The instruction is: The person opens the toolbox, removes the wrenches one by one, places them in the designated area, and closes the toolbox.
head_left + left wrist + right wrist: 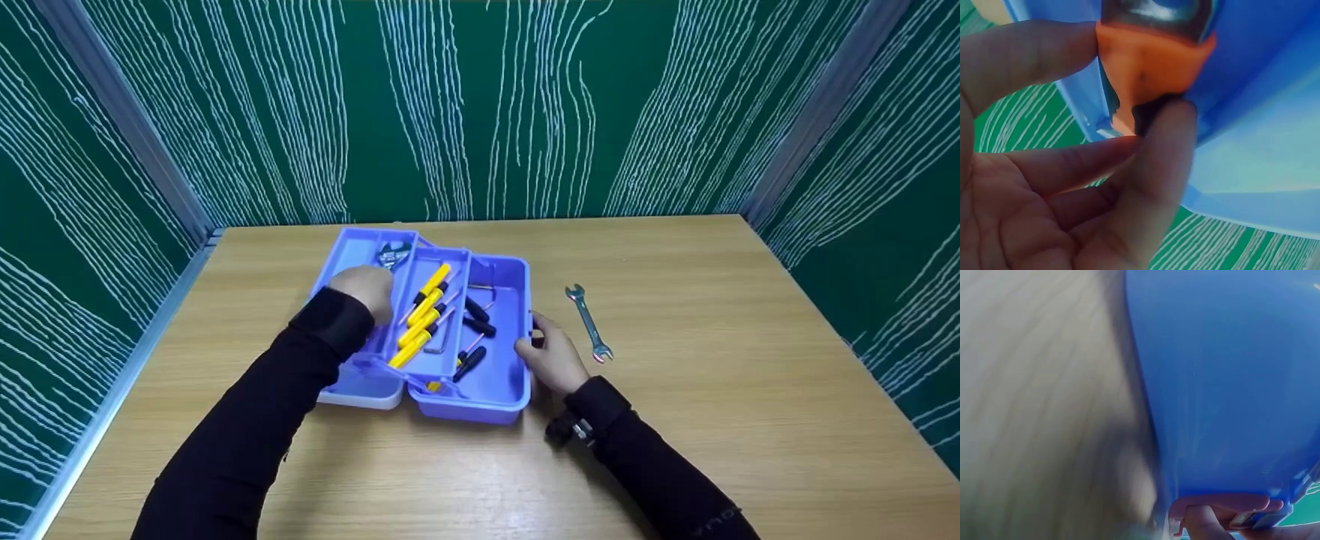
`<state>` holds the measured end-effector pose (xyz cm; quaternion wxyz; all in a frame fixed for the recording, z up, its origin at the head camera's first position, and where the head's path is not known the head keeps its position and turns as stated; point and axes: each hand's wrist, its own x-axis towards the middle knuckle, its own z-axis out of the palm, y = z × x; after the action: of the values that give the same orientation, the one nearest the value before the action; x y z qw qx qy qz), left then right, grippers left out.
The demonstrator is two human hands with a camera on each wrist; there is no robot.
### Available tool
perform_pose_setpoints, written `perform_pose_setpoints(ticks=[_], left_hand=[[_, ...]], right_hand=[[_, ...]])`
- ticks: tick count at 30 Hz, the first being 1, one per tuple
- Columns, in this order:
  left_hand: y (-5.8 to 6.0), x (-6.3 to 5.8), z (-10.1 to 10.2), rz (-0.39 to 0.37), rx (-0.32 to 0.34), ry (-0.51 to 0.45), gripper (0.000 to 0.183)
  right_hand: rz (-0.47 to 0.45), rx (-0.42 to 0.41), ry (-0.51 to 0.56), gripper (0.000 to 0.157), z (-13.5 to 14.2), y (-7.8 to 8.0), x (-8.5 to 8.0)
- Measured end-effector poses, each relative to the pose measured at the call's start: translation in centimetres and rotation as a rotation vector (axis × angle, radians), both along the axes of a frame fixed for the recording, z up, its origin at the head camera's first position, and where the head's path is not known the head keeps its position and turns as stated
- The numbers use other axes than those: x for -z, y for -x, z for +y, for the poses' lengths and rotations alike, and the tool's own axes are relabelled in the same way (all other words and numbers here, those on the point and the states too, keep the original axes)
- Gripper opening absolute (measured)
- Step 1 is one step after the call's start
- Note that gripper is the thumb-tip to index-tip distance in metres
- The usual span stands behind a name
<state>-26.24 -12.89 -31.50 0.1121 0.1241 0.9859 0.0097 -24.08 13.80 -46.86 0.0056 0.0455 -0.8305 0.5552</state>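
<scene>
A purple-blue toolbox (491, 411) stands unfolded on the table, its trays spread to the left. Over the left tray, my left hand (367, 291) pinches a tool with an orange-and-black grip (1148, 59) and a shiny metal part. In the head view, a metal wrench head (393, 256) lies just beyond that hand; whether it belongs to the held tool is hidden. My right hand (553, 354) holds the toolbox's right wall, fingers at a pinkish latch (1219, 500). Yellow-handled screwdrivers (424, 309) lie in the middle tray.
Black-handled screwdrivers (470, 363) lie in the box's deep compartment. To the right, a double open-ended wrench (589, 322) rests on the wooden table (712, 337). Green walls (480, 112) with white streaks enclose the table's back and sides.
</scene>
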Motion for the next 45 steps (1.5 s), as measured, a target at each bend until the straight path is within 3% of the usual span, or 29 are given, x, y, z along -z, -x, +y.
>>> perform_pose_setpoints(ticks=[6,14,20,28,31,37,41,45], left_hand=[[0.1,-0.4,-0.4,-0.015,-0.081,-0.092,0.019],[0.4,0.2,-0.3,0.03,-0.179,-0.224,0.021],[0.4,0.7,-0.1,0.052,-0.174,-0.211,0.031],[0.4,0.2,-1.0,0.061,-0.204,-0.281,0.029],[0.0,0.0,-1.1,0.085,-0.208,-0.315,0.03],[-1.2,-0.3,-0.9,0.202,-0.204,-0.391,0.035],[-2.2,-0.4,-0.1,0.261,-0.214,-0.45,0.038],[-3.4,0.0,0.9,0.302,-0.237,-0.548,0.041]], right_hand=[[-0.017,0.011,-0.011,0.061,0.0,0.0,-0.2],[-0.025,0.02,-0.021,0.063,0.0,0.0,-0.3],[-0.028,0.023,-0.014,0.063,0.1,0.1,-0.4],[-0.023,0.005,-0.019,0.06,0.2,0.0,-0.5],[-0.038,0.005,-0.008,0.058,0.3,0.1,-0.4],[-0.083,0.001,0.053,0.061,0.7,0.2,-0.8],[-0.113,0.024,0.036,0.069,1.0,0.1,-2.1],[-0.075,0.038,0.075,0.067,1.0,0.0,-4.0]])
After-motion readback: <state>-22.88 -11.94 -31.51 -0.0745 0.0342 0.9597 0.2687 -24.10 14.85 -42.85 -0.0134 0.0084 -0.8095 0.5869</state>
